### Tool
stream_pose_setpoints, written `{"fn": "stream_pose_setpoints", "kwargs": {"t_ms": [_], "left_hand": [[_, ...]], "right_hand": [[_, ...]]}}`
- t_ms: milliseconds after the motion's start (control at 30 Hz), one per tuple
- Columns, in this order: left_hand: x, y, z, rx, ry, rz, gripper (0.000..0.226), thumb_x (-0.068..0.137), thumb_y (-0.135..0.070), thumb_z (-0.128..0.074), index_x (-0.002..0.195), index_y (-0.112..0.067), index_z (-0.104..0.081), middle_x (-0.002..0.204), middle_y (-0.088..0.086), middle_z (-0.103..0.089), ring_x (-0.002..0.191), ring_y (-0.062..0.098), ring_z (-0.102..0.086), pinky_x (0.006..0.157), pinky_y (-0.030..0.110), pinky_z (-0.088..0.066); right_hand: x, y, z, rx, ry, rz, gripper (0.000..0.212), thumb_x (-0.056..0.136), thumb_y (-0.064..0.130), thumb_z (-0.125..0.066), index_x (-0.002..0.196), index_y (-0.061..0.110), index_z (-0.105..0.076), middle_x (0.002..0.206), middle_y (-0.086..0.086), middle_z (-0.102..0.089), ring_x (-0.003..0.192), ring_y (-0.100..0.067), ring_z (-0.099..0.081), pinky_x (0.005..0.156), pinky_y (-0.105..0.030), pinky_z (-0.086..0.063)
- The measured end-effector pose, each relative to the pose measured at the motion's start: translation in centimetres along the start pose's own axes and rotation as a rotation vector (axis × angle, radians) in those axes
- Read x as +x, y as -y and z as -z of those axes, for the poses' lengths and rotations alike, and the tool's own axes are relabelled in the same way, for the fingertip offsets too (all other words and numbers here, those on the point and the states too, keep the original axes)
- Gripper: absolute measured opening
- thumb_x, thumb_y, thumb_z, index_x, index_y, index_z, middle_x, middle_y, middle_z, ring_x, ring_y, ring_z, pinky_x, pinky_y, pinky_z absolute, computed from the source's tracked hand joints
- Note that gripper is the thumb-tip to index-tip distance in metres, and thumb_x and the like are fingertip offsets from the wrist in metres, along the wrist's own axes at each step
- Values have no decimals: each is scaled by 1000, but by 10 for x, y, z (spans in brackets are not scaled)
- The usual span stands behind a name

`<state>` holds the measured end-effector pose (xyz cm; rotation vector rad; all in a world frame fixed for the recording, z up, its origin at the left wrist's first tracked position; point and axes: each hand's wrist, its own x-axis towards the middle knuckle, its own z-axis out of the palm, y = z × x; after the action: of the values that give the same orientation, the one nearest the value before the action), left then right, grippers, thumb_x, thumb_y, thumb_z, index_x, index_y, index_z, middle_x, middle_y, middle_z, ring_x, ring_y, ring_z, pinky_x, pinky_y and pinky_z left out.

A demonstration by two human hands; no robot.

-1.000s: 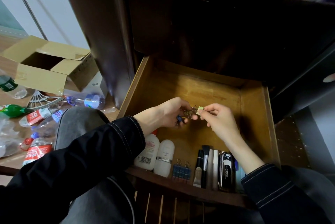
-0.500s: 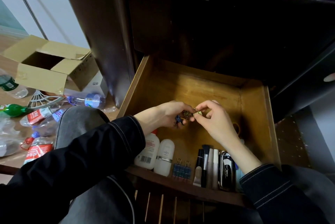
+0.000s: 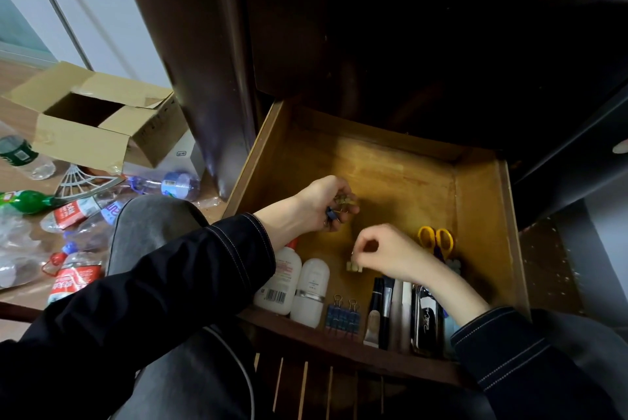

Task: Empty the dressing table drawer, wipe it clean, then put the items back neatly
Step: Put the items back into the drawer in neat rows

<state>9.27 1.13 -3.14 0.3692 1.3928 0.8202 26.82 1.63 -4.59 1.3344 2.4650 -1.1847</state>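
Drawer is pulled out from the dark dressing table, wooden floor mostly bare at the back. Person sits in front, both dark sleeves reaching in.

Left hand hangs over the left-middle of the drawer, fingers curled round a small clump of binder clips (one blue, the rest brassy, count unclear). Right hand is lower and nearer the front, thumb and fingertips pinching a pale clip from above. The clip sits at or just over the drawer floor; cannot tell whether it touches.

Along the front wall, left to right: white bottle with barcode, white roll-on bottle touching it, a tidy row of blue clips, makeup brushes lying side by side, black case partly under the right wrist. Yellow-handled scissors lie just beyond the right hand, near the right wall.

On the floor to the left: open cardboard box and scattered plastic bottles.
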Motion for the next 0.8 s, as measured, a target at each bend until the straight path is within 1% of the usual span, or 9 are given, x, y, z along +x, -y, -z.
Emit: {"fn": "stream_pose_setpoints", "kwargs": {"t_ms": [67,133,200,267,400,533,600,700,800], "left_hand": [[1,0,0,8,13,5,16,94,-18,-47,100,-10,-59,80,8,-65,55,15,-47,50,22,-35],[2,0,0,7,17,6,17,94,-17,-45,98,-10,-60,79,8,-66,56,15,-47,49,21,-36],[3,1,1,2,19,5,21,95,-15,-42,98,-9,-62,82,9,-67,58,15,-48,48,21,-38],[3,0,1,-3,24,7,26,96,-10,-38,99,-8,-64,85,10,-68,60,16,-48,49,22,-38],[2,0,1,2,41,8,27,95,-7,-37,101,-8,-63,87,11,-69,59,16,-48,49,23,-38],[3,1,0,4,55,2,27,96,-7,-37,101,-8,-64,89,11,-68,60,16,-48,50,24,-38],[4,1,1,-5,51,-4,27,96,-8,-38,103,-8,-64,90,11,-68,59,15,-49,50,24,-39],[7,2,2,-10,53,-8,26,96,-9,-39,105,-7,-64,89,11,-70,59,15,-51,49,23,-40],[6,2,2,-8,43,-5,26,97,-13,-40,107,-7,-64,87,12,-72,59,16,-51,49,22,-41]], "right_hand": [[0,2,-7,-45,117,26,5,86,27,-72,83,23,-73,90,5,-71,87,-19,-68,79,-44,-56],[0,2,-13,-80,204,49,8,87,27,-71,86,20,-74,89,2,-71,86,-20,-68,76,-43,-56],[1,3,-17,-107,249,69,9,87,26,-70,87,18,-75,89,0,-72,79,-15,-65,73,-42,-54],[1,2,-19,-102,271,79,10,88,25,-70,87,18,-76,89,0,-73,75,-10,-61,72,-41,-54],[1,1,-21,-93,293,83,12,88,25,-70,89,16,-78,89,-1,-73,75,-9,-60,71,-40,-53],[1,1,-22,-92,313,82,14,89,26,-70,91,14,-78,90,-5,-73,71,-8,-57,65,-33,-46],[0,1,-22,-95,328,87,15,89,25,-70,92,12,-78,88,-7,-73,70,-8,-55,64,-32,-44],[-1,1,-23,-103,347,98,15,90,23,-70,93,10,-77,80,-2,-67,67,-8,-52,63,-32,-42],[-1,2,-22,-95,347,82,16,91,25,-70,94,12,-77,81,-5,-70,66,-8,-54,62,-33,-43]]}}
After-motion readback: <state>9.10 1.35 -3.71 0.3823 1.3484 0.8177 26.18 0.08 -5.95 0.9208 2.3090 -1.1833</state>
